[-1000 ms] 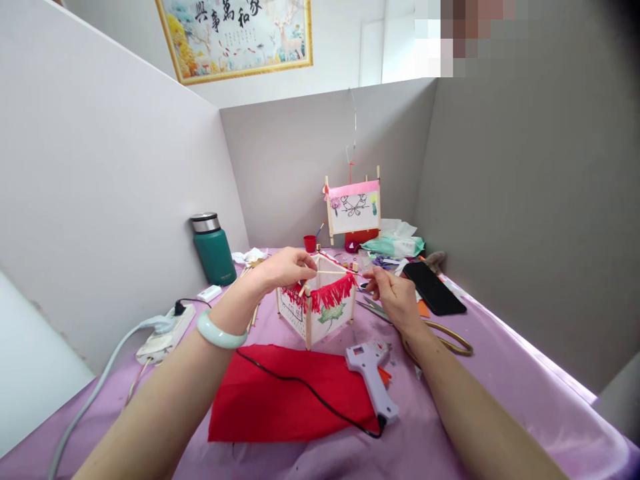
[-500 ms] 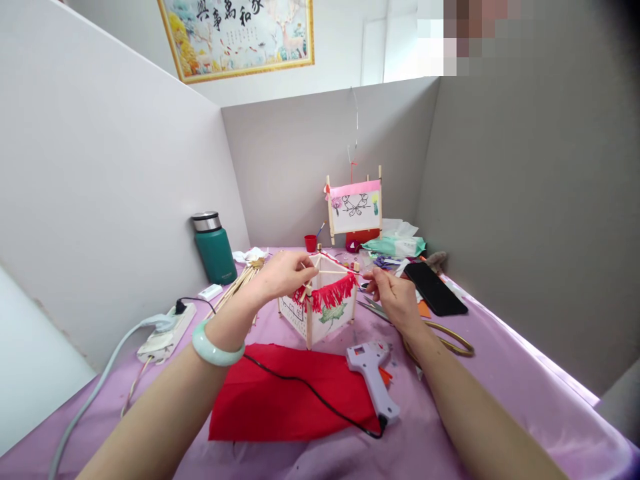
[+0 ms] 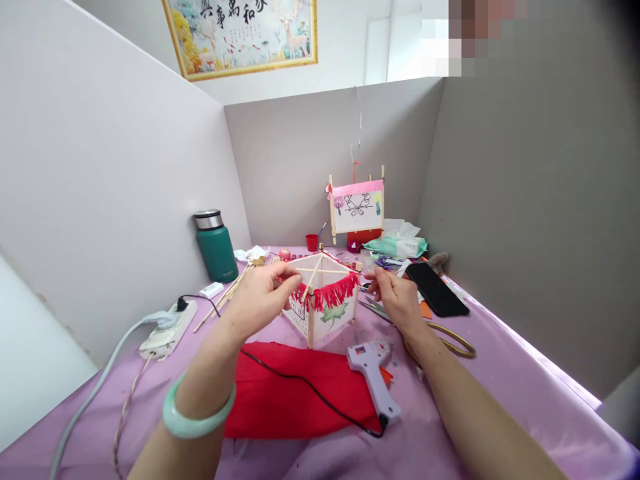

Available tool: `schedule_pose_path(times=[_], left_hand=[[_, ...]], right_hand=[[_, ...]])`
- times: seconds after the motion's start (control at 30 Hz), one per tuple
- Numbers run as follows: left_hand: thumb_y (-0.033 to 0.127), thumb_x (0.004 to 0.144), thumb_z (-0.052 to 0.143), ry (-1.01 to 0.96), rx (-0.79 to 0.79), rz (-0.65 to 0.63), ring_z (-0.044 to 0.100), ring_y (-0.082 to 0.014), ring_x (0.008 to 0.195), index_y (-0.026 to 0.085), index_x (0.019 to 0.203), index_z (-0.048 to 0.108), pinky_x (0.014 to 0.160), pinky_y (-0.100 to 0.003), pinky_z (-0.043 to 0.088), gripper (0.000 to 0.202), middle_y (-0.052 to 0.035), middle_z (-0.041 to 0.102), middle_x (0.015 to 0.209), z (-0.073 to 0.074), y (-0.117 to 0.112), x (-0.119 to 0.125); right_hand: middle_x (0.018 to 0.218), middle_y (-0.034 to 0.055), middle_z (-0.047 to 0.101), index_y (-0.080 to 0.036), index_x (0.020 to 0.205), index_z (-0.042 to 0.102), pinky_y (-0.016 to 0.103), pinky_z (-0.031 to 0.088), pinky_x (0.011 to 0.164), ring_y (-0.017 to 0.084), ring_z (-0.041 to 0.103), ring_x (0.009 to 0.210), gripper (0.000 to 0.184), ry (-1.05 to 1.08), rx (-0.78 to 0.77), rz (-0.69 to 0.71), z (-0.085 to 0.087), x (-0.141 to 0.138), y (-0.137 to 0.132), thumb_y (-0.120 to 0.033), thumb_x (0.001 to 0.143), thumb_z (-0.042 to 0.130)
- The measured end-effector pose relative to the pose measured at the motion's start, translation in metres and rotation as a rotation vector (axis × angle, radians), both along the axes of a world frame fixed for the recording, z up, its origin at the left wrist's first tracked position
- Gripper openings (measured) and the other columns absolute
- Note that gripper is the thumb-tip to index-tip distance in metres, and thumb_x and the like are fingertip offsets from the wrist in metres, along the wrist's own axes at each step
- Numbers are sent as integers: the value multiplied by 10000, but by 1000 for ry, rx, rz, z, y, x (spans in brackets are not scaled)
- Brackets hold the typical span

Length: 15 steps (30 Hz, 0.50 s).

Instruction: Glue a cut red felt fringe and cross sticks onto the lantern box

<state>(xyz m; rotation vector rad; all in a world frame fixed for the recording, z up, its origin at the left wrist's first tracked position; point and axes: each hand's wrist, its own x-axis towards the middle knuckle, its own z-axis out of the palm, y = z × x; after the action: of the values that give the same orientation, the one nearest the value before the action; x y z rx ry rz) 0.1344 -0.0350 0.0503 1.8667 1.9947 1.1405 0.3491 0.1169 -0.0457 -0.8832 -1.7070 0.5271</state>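
Observation:
A paper lantern (image 3: 330, 320) with wooden corner posts, drawn side panels and red fringe (image 3: 336, 293) stands upright between my hands. Two thin sticks (image 3: 316, 271) cross over its open top. My left hand (image 3: 265, 293) is at the lantern's left corner, thumb and fingers pinched; what lies between them is hidden. At the right corner, my right hand (image 3: 397, 293) pinches what looks like a thin dark strand (image 3: 361, 273) by the post. Scissors with gold handles (image 3: 453, 339) lie partly under my right forearm. A glue gun (image 3: 373, 377) rests in front on red cloth (image 3: 285, 407).
A green bottle (image 3: 216, 250), loose sticks (image 3: 217, 305) and a power strip (image 3: 170, 330) are at left. A phone (image 3: 437, 289) and wipes pack (image 3: 400, 247) lie at right. Another lantern (image 3: 357, 210) hangs behind, near a red cup (image 3: 311, 242). The glue gun's black cord crosses the cloth.
My left hand has moved left from over the front post and crossed sticks to the lantern's left corner, uncovering the crossing. My right hand stays at the right corner.

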Motion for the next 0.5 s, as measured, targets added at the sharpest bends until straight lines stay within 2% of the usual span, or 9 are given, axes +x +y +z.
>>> schedule_pose_path(times=[0.1,0.2,0.27,0.33,0.43,0.5], left_hand=[[394,819,539,-9,103,112,603,-160,584,202,878,668,590,-259,440,239,-12,648,630,-7,10,-14],[409,802,549,7,221,295,631,-210,783,184,957,663,689,-291,455,297,-65,687,840,-16,32,-39],[421,794,553,-18,233,334,620,-230,889,157,1048,638,758,-313,452,376,-103,674,1005,-23,47,-55],[437,795,552,-155,198,209,607,-225,950,135,1099,615,778,-305,452,433,-123,648,1100,-30,58,-66],[484,802,544,-345,111,-41,604,-197,923,145,1085,626,720,-268,450,449,-107,653,1091,-40,65,-72],[511,793,556,-407,79,-116,601,-175,864,162,1083,637,682,-247,438,461,-88,661,1065,-45,67,-71]], right_hand=[[650,48,663,-144,810,702,239,440,527,123,569,494,545,-6,4,-1,0,0,0,-559,909,363],[679,46,671,-150,844,702,238,446,547,125,579,522,499,-23,20,4,-1,1,1,-545,899,403],[709,40,675,-156,884,699,237,452,554,123,580,532,455,-19,11,31,-2,0,3,-541,877,455],[762,40,682,-160,931,692,237,458,547,119,575,532,429,-4,-28,78,-3,-1,5,-540,844,514],[797,40,682,-163,1030,670,241,465,543,124,572,553,439,-40,-79,154,-5,-4,7,-524,796,584],[762,28,671,-171,1049,660,240,463,552,131,576,579,424,-125,-79,205,-8,-5,9,-499,787,601]])
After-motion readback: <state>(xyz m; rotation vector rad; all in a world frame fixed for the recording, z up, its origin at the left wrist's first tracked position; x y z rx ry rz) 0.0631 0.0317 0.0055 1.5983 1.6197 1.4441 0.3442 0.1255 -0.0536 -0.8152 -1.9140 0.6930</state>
